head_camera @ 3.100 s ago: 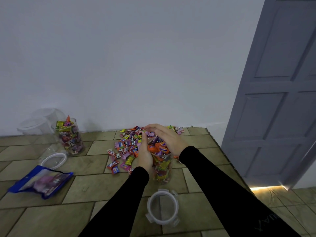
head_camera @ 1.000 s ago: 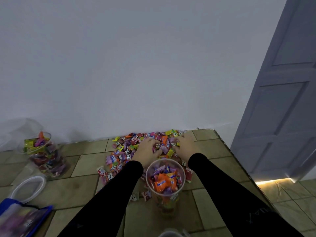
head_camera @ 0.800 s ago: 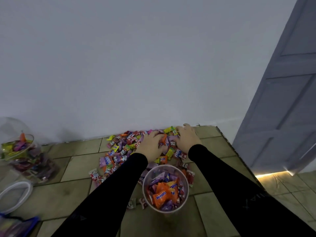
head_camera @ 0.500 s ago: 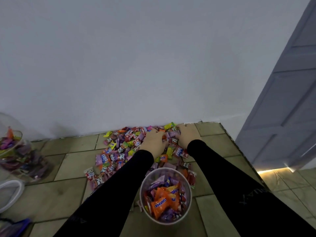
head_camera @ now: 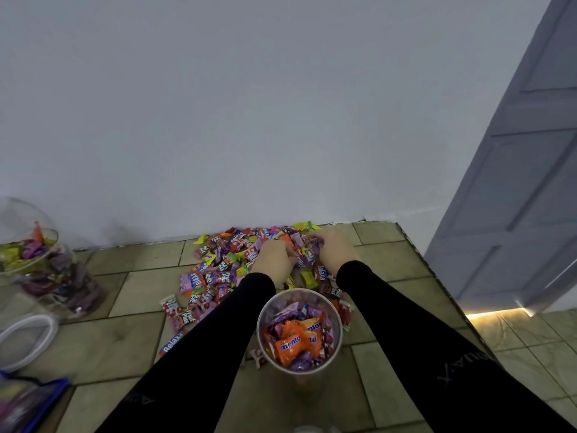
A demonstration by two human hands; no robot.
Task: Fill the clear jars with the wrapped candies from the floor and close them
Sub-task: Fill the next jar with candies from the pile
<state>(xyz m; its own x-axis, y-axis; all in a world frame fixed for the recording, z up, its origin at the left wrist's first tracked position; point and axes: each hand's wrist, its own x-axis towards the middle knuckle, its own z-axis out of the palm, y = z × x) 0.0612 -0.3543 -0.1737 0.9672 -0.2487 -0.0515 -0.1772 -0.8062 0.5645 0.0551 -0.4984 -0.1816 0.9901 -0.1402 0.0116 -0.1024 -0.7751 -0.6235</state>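
Two clear jars are waiting open on the tiled floor [head_camera: 103,348]: the far-left jar [head_camera: 46,276], heaped with wrappers, beside a white ring lid [head_camera: 28,339], and the near jar [head_camera: 298,331], standing upright between the black sleeves, within easy reach. The left hand [head_camera: 274,260] and right hand [head_camera: 335,250] are digging into the candy pile [head_camera: 237,260] against the wall, fingers curling round crinkly, glossy wrappers, apparently raking a handful together.

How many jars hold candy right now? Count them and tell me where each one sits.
2. One open jar stands on the floor between the person's forearms, nearly full. A second filled jar stands at the far left by the wall. Others may sit out of frame.
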